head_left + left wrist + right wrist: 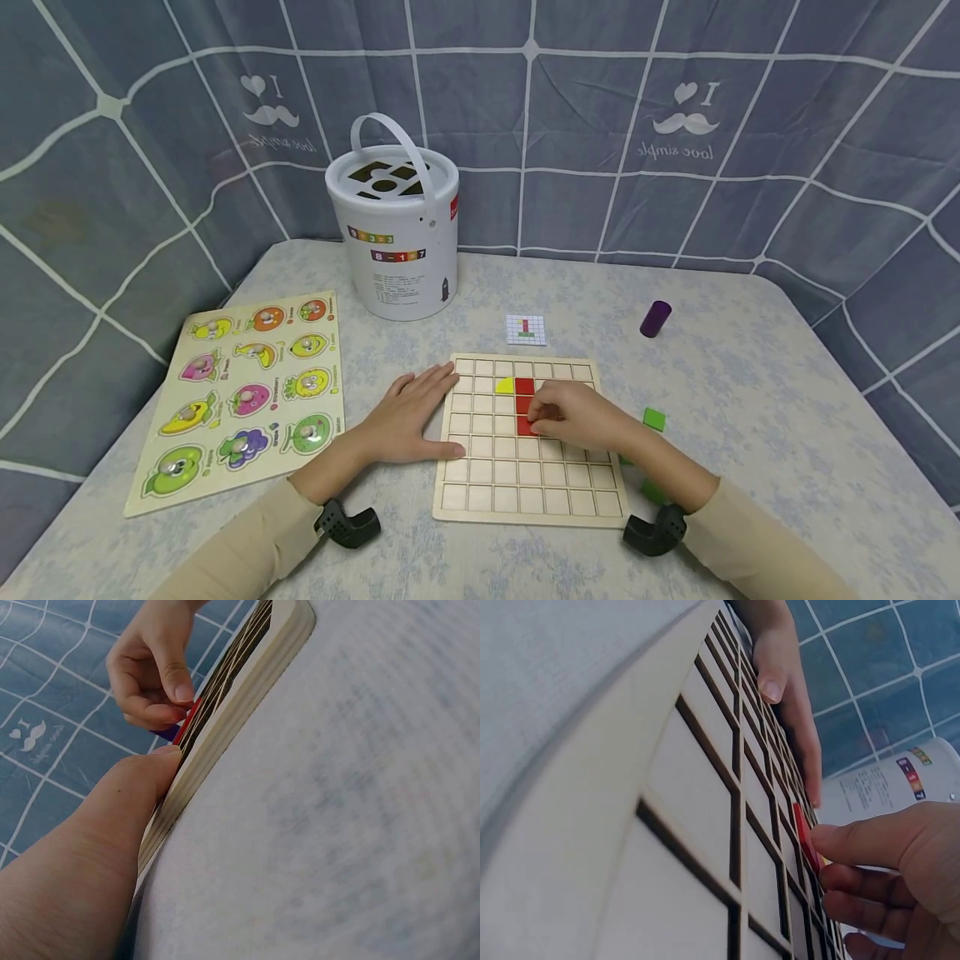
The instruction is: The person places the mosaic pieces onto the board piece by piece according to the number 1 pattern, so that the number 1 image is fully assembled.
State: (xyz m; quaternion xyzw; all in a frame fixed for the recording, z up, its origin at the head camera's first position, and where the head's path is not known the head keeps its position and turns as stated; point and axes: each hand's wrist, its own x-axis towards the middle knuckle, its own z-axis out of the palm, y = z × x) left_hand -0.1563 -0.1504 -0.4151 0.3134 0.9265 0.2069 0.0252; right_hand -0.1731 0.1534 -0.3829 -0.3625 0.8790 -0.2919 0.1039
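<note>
A wooden grid board [480,498] lies flat on the table. My left hand [408,421] rests at its left edge, fingers straight and thumb spread onto the board's frame. On the grid, several red square tiles [524,387] form a column, with a yellow tile [506,386] with a curved edge beside the top one. My right hand [581,417] is over the column's lower end, thumb and fingers curled at a red tile [804,829]. In the left wrist view, the right hand's fingertips [182,694] meet at the red edge. Part of the column is hidden behind these fingers.
Behind the board lies a small pattern card [526,330]. A white bucket [405,275] with a slotted lid stands at the back. On the left is a fruit puzzle board [217,350]. Green blocks [654,418] and a purple cylinder [656,319] are on the right.
</note>
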